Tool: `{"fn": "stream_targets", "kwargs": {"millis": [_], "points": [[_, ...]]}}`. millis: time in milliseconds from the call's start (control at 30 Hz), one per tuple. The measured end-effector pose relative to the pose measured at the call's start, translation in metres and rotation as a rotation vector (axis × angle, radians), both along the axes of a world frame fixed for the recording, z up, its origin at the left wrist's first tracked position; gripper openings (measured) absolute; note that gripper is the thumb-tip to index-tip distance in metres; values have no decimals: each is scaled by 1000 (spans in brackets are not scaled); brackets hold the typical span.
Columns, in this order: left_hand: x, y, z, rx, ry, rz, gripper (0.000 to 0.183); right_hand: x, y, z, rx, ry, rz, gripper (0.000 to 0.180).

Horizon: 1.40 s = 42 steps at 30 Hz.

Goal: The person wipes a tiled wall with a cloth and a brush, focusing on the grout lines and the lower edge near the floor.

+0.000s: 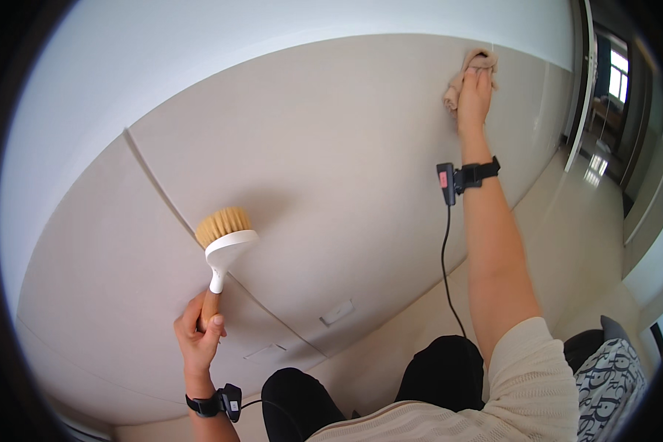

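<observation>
My left hand (199, 334) grips the wooden handle (211, 310) of a round scrub brush. The brush has a white head (229, 248) and tan bristles (224, 224), raised in front of a beige tiled wall (331, 166); whether the bristles touch the wall I cannot tell. At the upper right, my right hand (476, 102) presses a crumpled light-brown cloth (456, 91) against the wall tile, just below its top edge. Part of the cloth is hidden under my fingers.
White wall (320, 16) rises above the tiles. Two outlet plates (337, 313) sit low in the tiles. Black wrist devices (447, 182) trail cables (445, 259). A doorway (608, 99) opens at the right beyond the pale floor (558, 221). A patterned fabric item (608, 392) lies beside me.
</observation>
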<state>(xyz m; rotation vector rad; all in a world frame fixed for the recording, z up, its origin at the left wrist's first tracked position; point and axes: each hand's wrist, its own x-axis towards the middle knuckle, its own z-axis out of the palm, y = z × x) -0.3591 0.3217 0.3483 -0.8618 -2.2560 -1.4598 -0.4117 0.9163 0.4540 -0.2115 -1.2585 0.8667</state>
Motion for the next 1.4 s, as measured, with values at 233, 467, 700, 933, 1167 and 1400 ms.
{"fn": "stream_targets", "kwargs": {"millis": [233,467,700,933,1167,1400], "points": [[-3,-4,-6,55,127,13,53,8,-184,11,521,31,-180,50],[-1,-4,-11,155,82,62,50,34,-325,-31,862,-110,54,40],[-3,-4,-19,237,108,94,48,23,-277,-5,1089,-2,32,34],[1,-2,-17,134,116,105,49,5,-73,18,705,161,-296,39],[-11,14,-21,146,99,35,50,15,84,-35,-244,19,329,19],[11,22,9,120,96,28,54,-5,-37,34,72,89,46,34]]}}
